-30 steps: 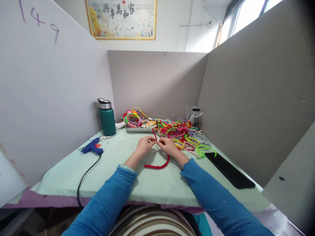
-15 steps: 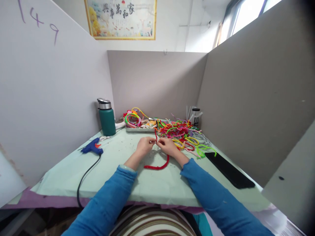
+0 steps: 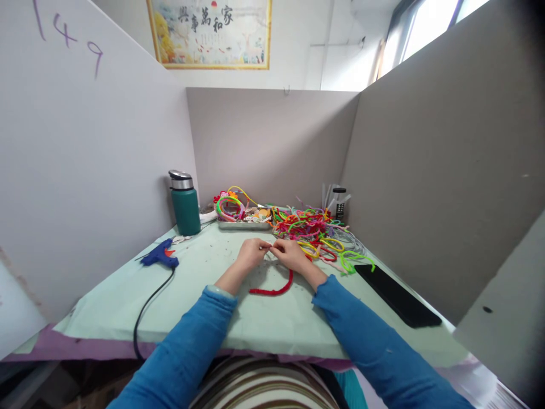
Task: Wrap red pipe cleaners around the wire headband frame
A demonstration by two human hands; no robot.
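Observation:
Over the middle of the table my left hand [image 3: 254, 253] and my right hand [image 3: 289, 254] meet fingertip to fingertip, both closed in a pinch. A red pipe cleaner [image 3: 275, 292] hangs from under the right hand and curves left, its free end pointing left below the hands. The part between the fingertips is mostly hidden. Just behind and right of the right hand lies a heap of coloured pipe cleaners [image 3: 304, 222], with yellow loops [image 3: 332, 244] at its near side.
A metal tray [image 3: 244, 226] with small craft pieces stands at the back. On the left are a green bottle [image 3: 186, 210] and a blue glue gun [image 3: 159, 254] with a black cord. A black phone-like slab [image 3: 395, 295] lies right. Partitions [image 3: 272, 142] enclose the table.
The short red end that stuck up between my fingertips no longer shows. Both hands stay in nearly the same place, still pinched together.

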